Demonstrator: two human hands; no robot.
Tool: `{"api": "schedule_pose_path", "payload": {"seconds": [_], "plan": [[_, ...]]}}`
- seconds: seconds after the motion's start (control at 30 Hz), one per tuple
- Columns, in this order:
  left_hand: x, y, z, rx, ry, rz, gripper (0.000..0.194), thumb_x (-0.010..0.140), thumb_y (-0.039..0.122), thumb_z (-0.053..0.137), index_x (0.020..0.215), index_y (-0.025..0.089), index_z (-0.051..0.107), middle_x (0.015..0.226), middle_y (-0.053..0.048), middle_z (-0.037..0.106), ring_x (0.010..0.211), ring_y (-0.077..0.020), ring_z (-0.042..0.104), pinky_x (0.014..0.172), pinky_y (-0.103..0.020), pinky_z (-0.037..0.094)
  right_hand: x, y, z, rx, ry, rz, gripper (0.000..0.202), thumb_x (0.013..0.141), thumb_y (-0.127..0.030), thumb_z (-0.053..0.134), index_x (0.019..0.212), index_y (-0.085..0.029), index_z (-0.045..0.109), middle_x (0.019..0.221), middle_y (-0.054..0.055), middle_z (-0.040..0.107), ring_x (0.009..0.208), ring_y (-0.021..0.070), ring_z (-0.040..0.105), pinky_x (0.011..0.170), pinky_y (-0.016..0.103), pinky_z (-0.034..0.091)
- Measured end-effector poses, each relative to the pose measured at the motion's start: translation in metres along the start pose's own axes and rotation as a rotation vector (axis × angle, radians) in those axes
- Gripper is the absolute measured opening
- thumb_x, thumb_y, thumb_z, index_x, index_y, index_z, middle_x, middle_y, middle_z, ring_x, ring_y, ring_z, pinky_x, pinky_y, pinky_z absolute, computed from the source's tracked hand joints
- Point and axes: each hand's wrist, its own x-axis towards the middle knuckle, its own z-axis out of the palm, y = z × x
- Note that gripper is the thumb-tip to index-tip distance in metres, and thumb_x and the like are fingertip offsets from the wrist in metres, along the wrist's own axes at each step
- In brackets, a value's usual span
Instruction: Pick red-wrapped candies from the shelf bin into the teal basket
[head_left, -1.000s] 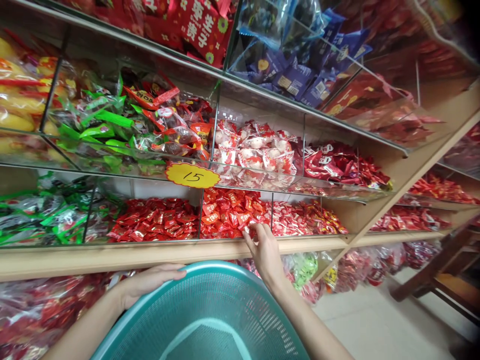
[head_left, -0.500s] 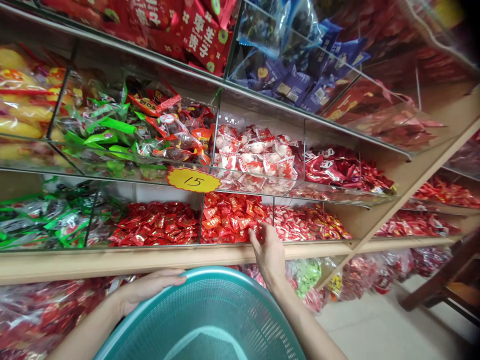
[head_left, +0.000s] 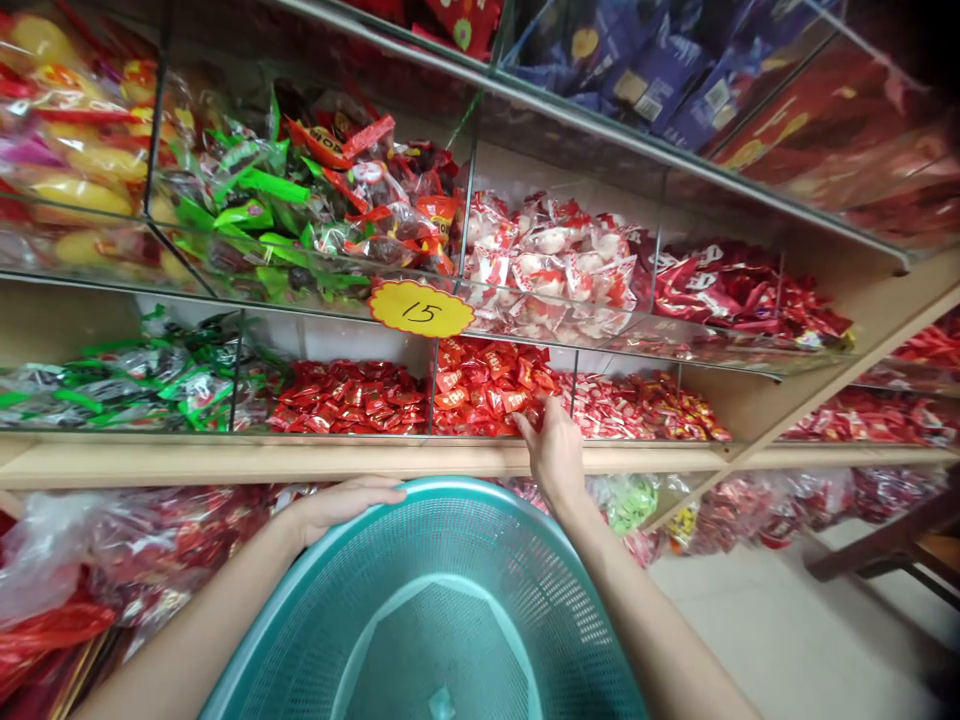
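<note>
A green plastic basket (head_left: 420, 545) with perforated sides is held low in front of the shelves. My left hand (head_left: 341, 505) is closed over its upper left rim. At the lower shelf, my right hand (head_left: 556, 450) reaches over the front edge to small red wrapped candies (head_left: 491, 385). The thumb points into them and the other fingers curl forward; their tips are hidden, so any grip on a candy cannot be made out. Right of this hand lie smaller red-and-white wrapped candies (head_left: 615, 405).
Clear dividers split the shelves into bins. Above are red-and-white packets (head_left: 555, 265) and green packets (head_left: 255, 190). A yellow price tag (head_left: 421, 308) reading 15 hangs on the shelf edge. Bagged goods (head_left: 172, 545) lie below the wooden ledge (head_left: 285, 460). A dark wooden piece (head_left: 862, 545) stands right.
The view has shifted, so the shelves appear higher and more of the basket's inside shows. My right hand stays at the red candies and my left hand on the rim.
</note>
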Motion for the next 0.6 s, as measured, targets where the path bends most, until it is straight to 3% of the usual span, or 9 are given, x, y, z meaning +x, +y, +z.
{"api": "schedule_pose_path", "payload": {"seconds": [0.4,0.6], "plan": [[-0.004,-0.002,-0.002,-0.005,-0.017,0.040,0.046,0.067,0.035,0.063,0.109,0.016,0.056,0.105,-0.008,0.060,0.090,-0.0174,0.057,0.080,-0.027,0.045,0.002,-0.009,-0.003,0.131,-0.001,0.093,0.025,0.073,-0.025,0.048,0.095,-0.014,0.048,0.071,0.006,0.056,0.058,0.0163,0.047,0.059,0.028,0.036],[-0.008,-0.004,-0.004,-0.022,-0.041,0.060,0.042,0.071,0.035,0.060,0.106,0.013,0.057,0.100,-0.009,0.062,0.084,-0.0166,0.059,0.080,-0.028,0.044,0.007,-0.010,-0.010,0.208,0.055,0.173,0.029,0.071,-0.029,0.052,0.096,-0.013,0.051,0.063,0.002,0.055,0.054,0.0160,0.047,0.060,0.030,0.037]]}}
